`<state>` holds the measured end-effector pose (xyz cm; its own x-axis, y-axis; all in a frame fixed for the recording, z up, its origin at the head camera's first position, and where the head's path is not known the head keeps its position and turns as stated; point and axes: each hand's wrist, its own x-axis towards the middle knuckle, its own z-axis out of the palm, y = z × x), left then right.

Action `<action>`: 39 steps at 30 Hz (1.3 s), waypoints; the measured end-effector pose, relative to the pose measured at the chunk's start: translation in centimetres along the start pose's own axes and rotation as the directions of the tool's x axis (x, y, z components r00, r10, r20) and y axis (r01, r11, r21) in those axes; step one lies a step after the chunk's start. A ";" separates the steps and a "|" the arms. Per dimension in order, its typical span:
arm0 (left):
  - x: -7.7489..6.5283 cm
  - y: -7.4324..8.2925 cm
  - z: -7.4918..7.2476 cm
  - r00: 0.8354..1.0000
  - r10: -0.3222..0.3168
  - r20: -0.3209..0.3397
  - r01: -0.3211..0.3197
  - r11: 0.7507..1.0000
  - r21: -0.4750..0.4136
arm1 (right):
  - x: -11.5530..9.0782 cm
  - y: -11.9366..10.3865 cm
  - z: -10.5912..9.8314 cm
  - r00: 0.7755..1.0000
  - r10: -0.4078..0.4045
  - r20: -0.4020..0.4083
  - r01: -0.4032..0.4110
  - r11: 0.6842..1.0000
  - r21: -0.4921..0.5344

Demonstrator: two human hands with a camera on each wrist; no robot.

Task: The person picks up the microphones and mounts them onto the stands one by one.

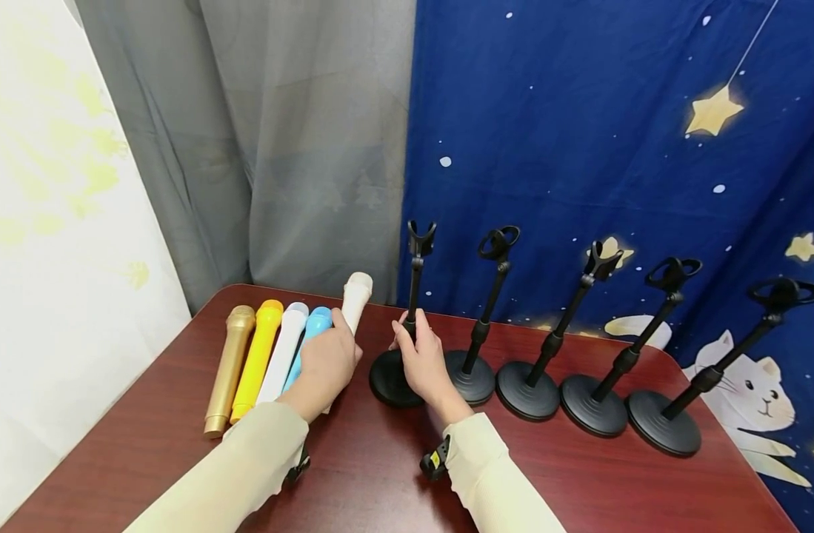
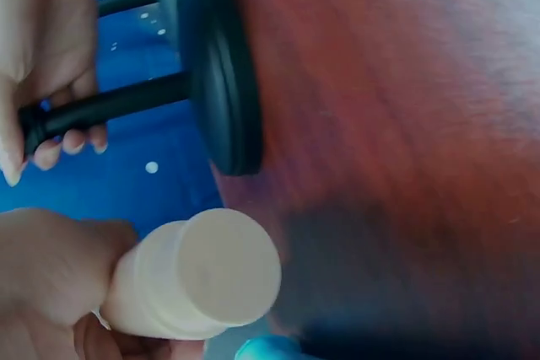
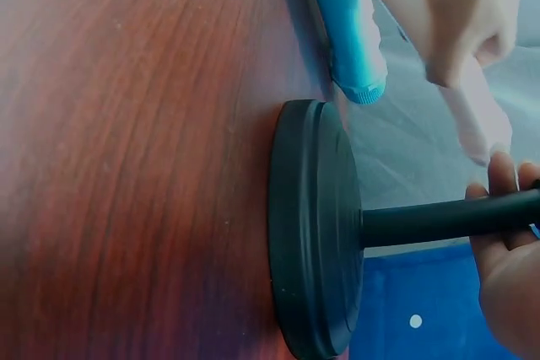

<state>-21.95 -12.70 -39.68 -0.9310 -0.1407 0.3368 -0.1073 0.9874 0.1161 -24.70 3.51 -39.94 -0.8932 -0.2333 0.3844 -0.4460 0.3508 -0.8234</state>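
In the head view, my left hand grips a cream-coloured microphone, its head tilted up and away. The left wrist view shows the flat bottom end of this microphone poking out below the fist. My right hand holds the pole of the leftmost black microphone stand, fingers around the shaft under its clip. That stand's round base is close to the wooden surface in the right wrist view. The stand's forked clip is unoccupied, a short way right of the microphone.
Left of my left hand lie a gold microphone, a yellow one, a white one and a blue one. Several more black stands line the right side of the reddish table. Curtains hang behind.
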 end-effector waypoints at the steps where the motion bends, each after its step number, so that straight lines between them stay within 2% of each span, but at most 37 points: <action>1: 0.2 0.0 -0.2 1.000 0.003 0.005 -0.003 1.000 -0.030 | -0.1 0.0 0.0 1.000 0.001 0.003 -0.001 1.000 0.002; 6: 1.3 0.0 -1.4 0.997 -0.001 0.079 0.016 0.982 -0.188 | -0.6 -0.2 -0.1 1.000 0.007 0.007 -0.007 0.999 0.041; 8: 1.5 0.4 -2.0 0.995 -0.004 0.096 0.028 0.967 -0.253 | -0.8 -0.3 -0.1 1.000 0.004 0.009 -0.004 0.999 0.050; 11: 1.5 1.3 -3.1 0.994 0.001 0.110 0.039 0.930 -0.365 | -1.0 -0.3 -0.1 1.000 -0.005 0.014 0.004 0.999 0.045; 15: 1.6 2.4 -4.6 0.996 0.019 0.085 0.023 0.886 -0.463 | -1.3 -0.2 -0.2 1.000 -0.012 0.016 0.011 0.999 0.051; 21: 2.6 2.7 -6.4 0.999 0.020 0.034 0.000 0.858 -0.513 | -1.8 0.0 -0.2 1.000 -0.027 0.014 0.026 0.997 0.071; 25: 3.4 2.7 -7.3 0.999 0.010 0.041 0.016 0.805 -0.592 | -2.1 0.1 -0.1 0.999 -0.035 0.001 0.035 0.997 0.071; 27: 3.8 2.7 -7.8 0.999 0.014 0.036 0.013 0.765 -0.644 | -2.2 0.1 -0.1 0.999 -0.037 -0.001 0.037 0.996 0.083; 30: 4.6 2.8 -8.7 0.999 0.047 0.006 -0.027 0.668 -0.744 | -2.5 0.1 -0.1 0.999 -0.048 0.009 0.046 0.992 0.116; 33: 5.4 3.0 -9.6 0.996 0.079 -0.041 -0.078 0.554 -0.829 | -2.6 0.1 -0.1 0.998 -0.060 0.015 0.058 0.989 0.133; 35: 5.8 3.2 -10.2 0.993 0.087 -0.074 -0.107 0.488 -0.866 | -2.8 0.1 -0.1 0.998 -0.068 0.012 0.066 0.989 0.134; 37: 6.1 3.5 -10.9 0.990 0.090 -0.109 -0.137 0.406 -0.903 | -2.9 0.1 0.0 0.997 -0.072 0.004 0.071 0.989 0.131; 39: 6.3 3.9 -11.5 0.982 0.103 -0.156 -0.181 0.310 -0.933 | -3.0 0.1 0.0 0.997 -0.074 0.000 0.073 0.988 0.138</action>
<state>-24.20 -10.56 -26.38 -0.8712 -0.0479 0.4885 0.4606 0.2645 0.8473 -22.03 4.22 -41.22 -0.8576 -0.2590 0.4443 -0.4983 0.2046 -0.8425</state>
